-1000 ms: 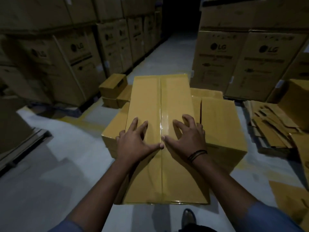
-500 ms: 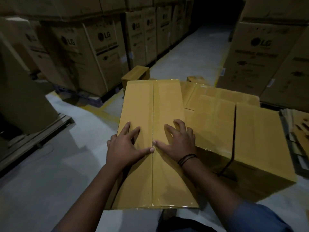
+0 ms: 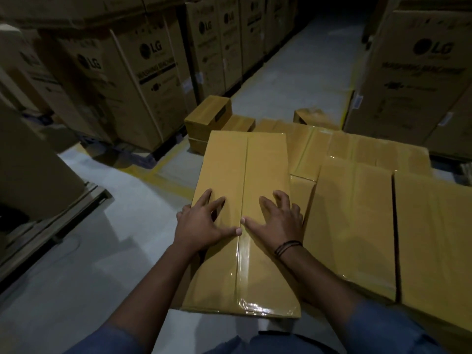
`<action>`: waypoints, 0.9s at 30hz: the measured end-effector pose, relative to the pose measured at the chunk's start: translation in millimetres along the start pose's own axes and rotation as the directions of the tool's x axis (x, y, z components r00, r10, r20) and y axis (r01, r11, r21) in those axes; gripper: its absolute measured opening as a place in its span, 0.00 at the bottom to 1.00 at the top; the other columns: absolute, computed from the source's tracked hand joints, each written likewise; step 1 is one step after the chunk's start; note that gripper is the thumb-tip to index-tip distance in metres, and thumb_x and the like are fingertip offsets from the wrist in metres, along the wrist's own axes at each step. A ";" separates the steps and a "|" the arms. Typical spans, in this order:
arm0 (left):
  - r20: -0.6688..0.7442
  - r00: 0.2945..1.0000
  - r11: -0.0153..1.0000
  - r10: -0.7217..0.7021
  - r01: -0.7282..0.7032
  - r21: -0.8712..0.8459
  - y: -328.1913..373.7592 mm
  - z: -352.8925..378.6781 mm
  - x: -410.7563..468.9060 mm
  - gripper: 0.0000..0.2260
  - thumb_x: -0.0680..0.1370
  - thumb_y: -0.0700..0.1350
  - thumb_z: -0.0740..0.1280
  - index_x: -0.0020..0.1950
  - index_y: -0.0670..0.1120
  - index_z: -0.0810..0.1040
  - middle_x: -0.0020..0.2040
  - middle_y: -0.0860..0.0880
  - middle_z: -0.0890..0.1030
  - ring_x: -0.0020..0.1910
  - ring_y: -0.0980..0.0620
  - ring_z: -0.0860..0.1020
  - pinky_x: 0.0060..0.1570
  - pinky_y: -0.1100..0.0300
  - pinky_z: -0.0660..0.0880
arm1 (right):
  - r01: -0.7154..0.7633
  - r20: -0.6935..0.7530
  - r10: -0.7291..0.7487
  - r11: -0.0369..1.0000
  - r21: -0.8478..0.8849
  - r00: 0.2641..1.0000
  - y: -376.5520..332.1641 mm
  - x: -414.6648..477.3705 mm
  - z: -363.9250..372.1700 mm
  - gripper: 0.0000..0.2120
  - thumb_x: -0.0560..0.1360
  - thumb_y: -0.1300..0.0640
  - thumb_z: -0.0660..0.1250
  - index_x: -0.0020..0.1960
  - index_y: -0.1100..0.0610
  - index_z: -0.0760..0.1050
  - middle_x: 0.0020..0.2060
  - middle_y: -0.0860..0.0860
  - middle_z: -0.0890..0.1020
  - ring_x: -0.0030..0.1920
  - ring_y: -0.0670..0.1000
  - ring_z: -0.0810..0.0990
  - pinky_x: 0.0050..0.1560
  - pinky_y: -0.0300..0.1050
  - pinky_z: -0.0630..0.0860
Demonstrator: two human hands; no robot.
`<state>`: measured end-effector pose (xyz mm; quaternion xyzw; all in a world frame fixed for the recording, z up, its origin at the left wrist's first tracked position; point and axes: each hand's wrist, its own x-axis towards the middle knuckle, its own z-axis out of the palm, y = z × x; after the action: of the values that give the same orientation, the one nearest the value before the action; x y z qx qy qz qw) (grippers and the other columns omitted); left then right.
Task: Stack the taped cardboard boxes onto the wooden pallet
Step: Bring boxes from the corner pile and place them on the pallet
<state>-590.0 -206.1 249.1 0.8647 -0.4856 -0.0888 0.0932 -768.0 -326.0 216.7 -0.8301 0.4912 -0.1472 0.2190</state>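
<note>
Currently: left hand (image 3: 204,223) and right hand (image 3: 277,221), both spread flat with fingers splayed, thumbs almost meeting on the tape seam. Item: taped box (image 3: 240,164), lying at the left edge of a cluster of like boxes (image 3: 355,213). Long axis points away from the person. Probably stiff and bulky, glossy tape slippery; best gripped at opposite long edges. Wooden pallet (image 3: 84,198) lies well apart, left.

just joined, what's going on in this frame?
A person has both hands spread flat on top of a long taped cardboard box: left hand and right hand, thumbs nearly meeting at the tape seam. More taped boxes lie beside it on the right. Tall LG cartons line the aisle. What the box rests on is hidden.
</note>
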 end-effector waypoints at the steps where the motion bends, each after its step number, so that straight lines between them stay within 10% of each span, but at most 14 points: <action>1: 0.011 1.000 1.000 0.006 -0.006 0.008 0.9 2.7 12.7 0.52 0.60 0.85 0.61 0.80 0.65 0.63 0.84 0.56 0.54 0.74 0.35 0.67 0.69 0.38 0.65 | -0.015 -0.002 0.015 1.000 -0.002 1.000 3.0 9.6 2.3 0.38 0.66 0.23 0.64 0.72 0.38 0.69 0.75 0.43 0.58 0.69 0.57 0.64 0.68 0.54 0.65; 27: 0.432 0.763 0.877 0.481 -0.416 -0.240 -19.3 138.7 271.3 0.45 0.66 0.77 0.69 0.80 0.66 0.62 0.85 0.57 0.44 0.76 0.36 0.63 0.71 0.41 0.66 | -0.401 -0.052 0.398 0.911 -0.093 0.916 90.5 175.2 92.7 0.34 0.69 0.27 0.68 0.69 0.42 0.74 0.72 0.46 0.61 0.70 0.55 0.64 0.69 0.52 0.64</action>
<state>-468.8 -439.0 93.1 0.6656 -0.6791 -0.3062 0.0449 -710.3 -498.1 96.1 -0.7199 0.6607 -0.0872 0.1940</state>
